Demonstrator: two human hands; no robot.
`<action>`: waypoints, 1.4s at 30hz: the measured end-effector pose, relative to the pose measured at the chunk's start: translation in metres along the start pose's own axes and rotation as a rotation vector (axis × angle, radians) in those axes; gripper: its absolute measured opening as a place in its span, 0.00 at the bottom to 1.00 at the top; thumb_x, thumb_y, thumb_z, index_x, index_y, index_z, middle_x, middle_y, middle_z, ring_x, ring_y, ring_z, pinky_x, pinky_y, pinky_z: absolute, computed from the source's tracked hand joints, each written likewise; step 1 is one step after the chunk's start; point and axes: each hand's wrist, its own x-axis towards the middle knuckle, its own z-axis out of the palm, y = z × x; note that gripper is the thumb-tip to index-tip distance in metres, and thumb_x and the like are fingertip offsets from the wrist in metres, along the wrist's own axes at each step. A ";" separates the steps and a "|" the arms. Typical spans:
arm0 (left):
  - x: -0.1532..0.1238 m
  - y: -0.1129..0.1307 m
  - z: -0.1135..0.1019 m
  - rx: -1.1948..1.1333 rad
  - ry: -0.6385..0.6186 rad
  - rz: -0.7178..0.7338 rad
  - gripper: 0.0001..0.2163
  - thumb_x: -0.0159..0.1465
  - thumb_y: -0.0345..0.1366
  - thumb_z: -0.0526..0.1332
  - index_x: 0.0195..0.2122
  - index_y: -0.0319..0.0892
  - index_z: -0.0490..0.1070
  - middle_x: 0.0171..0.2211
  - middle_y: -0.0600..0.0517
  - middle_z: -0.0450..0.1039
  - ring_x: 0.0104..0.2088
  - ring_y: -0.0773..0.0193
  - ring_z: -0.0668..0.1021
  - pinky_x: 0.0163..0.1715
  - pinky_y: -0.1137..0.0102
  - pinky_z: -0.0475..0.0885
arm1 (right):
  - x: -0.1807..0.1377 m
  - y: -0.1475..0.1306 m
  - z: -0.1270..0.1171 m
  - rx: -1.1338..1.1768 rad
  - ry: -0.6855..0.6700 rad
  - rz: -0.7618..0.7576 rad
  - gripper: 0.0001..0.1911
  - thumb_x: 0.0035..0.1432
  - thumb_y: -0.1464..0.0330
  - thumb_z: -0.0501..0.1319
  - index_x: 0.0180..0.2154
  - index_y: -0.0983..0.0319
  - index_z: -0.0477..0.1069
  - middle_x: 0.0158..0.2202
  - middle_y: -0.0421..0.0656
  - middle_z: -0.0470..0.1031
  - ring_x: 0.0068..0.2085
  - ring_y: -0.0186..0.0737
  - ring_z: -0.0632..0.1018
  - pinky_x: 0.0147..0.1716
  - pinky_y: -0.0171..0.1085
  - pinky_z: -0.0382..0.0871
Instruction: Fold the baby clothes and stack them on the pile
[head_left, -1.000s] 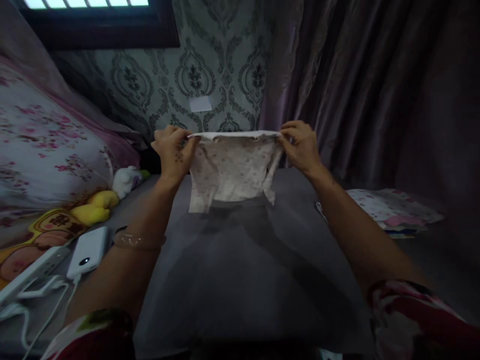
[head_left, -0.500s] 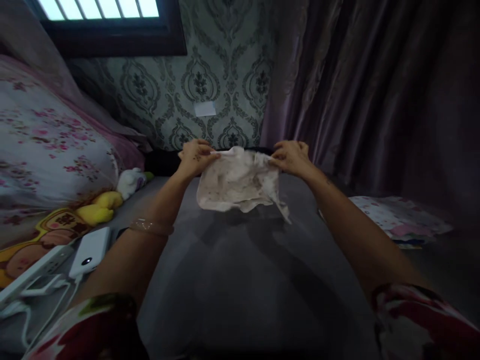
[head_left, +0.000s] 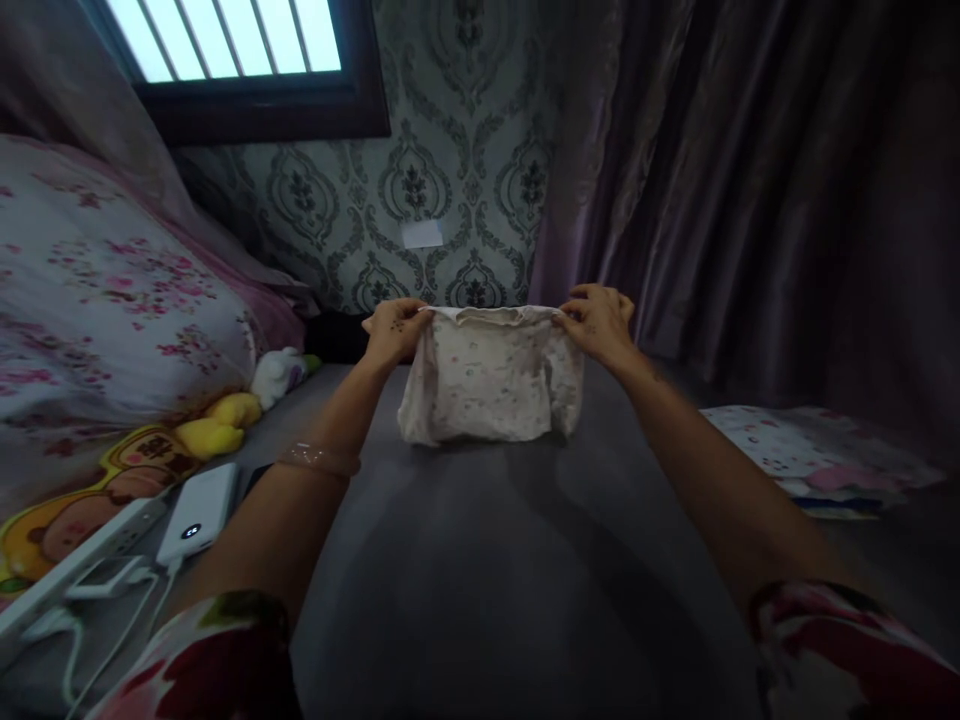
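A small pale shirt [head_left: 491,385] with a faint print hangs stretched between my hands, its neckline uppermost and its lower edge close to the grey bed surface [head_left: 480,560]. My left hand [head_left: 395,328] pinches the left shoulder between thumb and fingers. At the other shoulder, my right hand [head_left: 600,322] grips the cloth the same way. The sleeves droop at both sides of the shirt. Its back side is hidden from me.
Folded printed clothes [head_left: 802,450] lie at the right. On the left are a white power bank [head_left: 199,512], a power strip [head_left: 90,560] with cables, a yellow cushion [head_left: 82,510] and a white plush toy [head_left: 281,375]. Curtains [head_left: 697,200] hang at the right.
The shirt was swung up and crumpled; now it hangs down, spread flatter, with its neckline showing. Both hands keep their hold. The view has shifted slightly.
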 end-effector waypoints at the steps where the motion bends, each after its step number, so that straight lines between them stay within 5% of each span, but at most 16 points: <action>1: -0.001 0.002 -0.001 -0.046 -0.017 -0.010 0.12 0.55 0.43 0.60 0.32 0.40 0.76 0.28 0.51 0.75 0.40 0.57 0.75 0.39 0.66 0.66 | 0.000 -0.001 -0.002 0.025 -0.007 0.014 0.18 0.62 0.54 0.56 0.33 0.56 0.79 0.45 0.48 0.75 0.52 0.55 0.68 0.54 0.59 0.54; 5: -0.002 0.017 -0.017 -0.352 -0.091 -0.051 0.12 0.53 0.45 0.63 0.31 0.41 0.75 0.25 0.52 0.74 0.33 0.59 0.76 0.33 0.67 0.68 | 0.006 -0.004 -0.025 0.285 -0.174 0.100 0.19 0.56 0.50 0.60 0.32 0.57 0.79 0.31 0.45 0.77 0.42 0.51 0.75 0.47 0.53 0.64; 9: 0.000 0.024 -0.037 -0.457 -0.360 -0.071 0.13 0.53 0.47 0.65 0.30 0.41 0.76 0.24 0.50 0.75 0.30 0.58 0.77 0.31 0.65 0.71 | 0.009 0.002 -0.044 0.637 -0.438 0.132 0.22 0.48 0.47 0.66 0.34 0.57 0.80 0.28 0.43 0.78 0.35 0.46 0.77 0.36 0.43 0.70; 13: 0.000 0.021 -0.033 -0.249 -0.454 -0.086 0.13 0.46 0.44 0.71 0.25 0.39 0.77 0.21 0.51 0.73 0.29 0.58 0.77 0.29 0.68 0.71 | 0.009 0.002 -0.043 0.610 -0.532 0.204 0.20 0.41 0.49 0.70 0.27 0.59 0.79 0.23 0.41 0.75 0.32 0.43 0.77 0.32 0.40 0.70; 16: -0.003 0.020 -0.028 -0.398 -0.466 -0.029 0.15 0.49 0.47 0.70 0.30 0.40 0.79 0.27 0.49 0.77 0.32 0.59 0.78 0.33 0.67 0.73 | 0.007 -0.001 -0.042 0.704 -0.593 0.173 0.20 0.42 0.50 0.70 0.31 0.58 0.80 0.28 0.42 0.78 0.34 0.42 0.78 0.33 0.39 0.71; 22: -0.008 0.020 -0.038 -0.402 -0.701 -0.115 0.13 0.45 0.43 0.73 0.27 0.40 0.79 0.26 0.48 0.78 0.30 0.57 0.79 0.32 0.65 0.74 | 0.005 0.000 -0.053 0.692 -0.681 0.166 0.19 0.38 0.52 0.73 0.28 0.59 0.80 0.25 0.40 0.77 0.31 0.41 0.77 0.28 0.36 0.70; 25: -0.009 0.019 -0.039 -0.532 -0.624 -0.116 0.16 0.47 0.47 0.72 0.30 0.41 0.79 0.29 0.47 0.79 0.32 0.57 0.79 0.33 0.63 0.74 | 0.003 0.001 -0.054 0.750 -0.716 0.156 0.19 0.40 0.52 0.72 0.29 0.59 0.80 0.27 0.42 0.78 0.33 0.42 0.78 0.30 0.38 0.71; 29: -0.004 0.011 -0.024 -0.467 -0.528 -0.190 0.18 0.42 0.47 0.74 0.28 0.40 0.77 0.26 0.50 0.77 0.29 0.61 0.78 0.30 0.68 0.74 | 0.004 0.004 -0.041 0.693 -0.547 0.230 0.17 0.41 0.53 0.72 0.27 0.59 0.78 0.26 0.42 0.77 0.33 0.42 0.77 0.32 0.38 0.71; 34: -0.001 0.000 -0.002 -0.547 -0.398 -0.256 0.17 0.46 0.47 0.70 0.31 0.41 0.72 0.23 0.55 0.72 0.23 0.67 0.73 0.25 0.71 0.70 | 0.004 0.012 -0.017 0.735 -0.403 0.304 0.20 0.42 0.52 0.70 0.29 0.62 0.77 0.27 0.41 0.76 0.29 0.37 0.74 0.30 0.37 0.68; 42: -0.005 -0.005 0.022 -0.204 -0.069 0.009 0.09 0.60 0.42 0.57 0.34 0.42 0.69 0.26 0.55 0.66 0.31 0.64 0.70 0.32 0.71 0.67 | -0.001 0.012 0.006 0.448 -0.142 0.105 0.20 0.57 0.52 0.58 0.36 0.62 0.76 0.36 0.45 0.77 0.38 0.42 0.75 0.39 0.40 0.68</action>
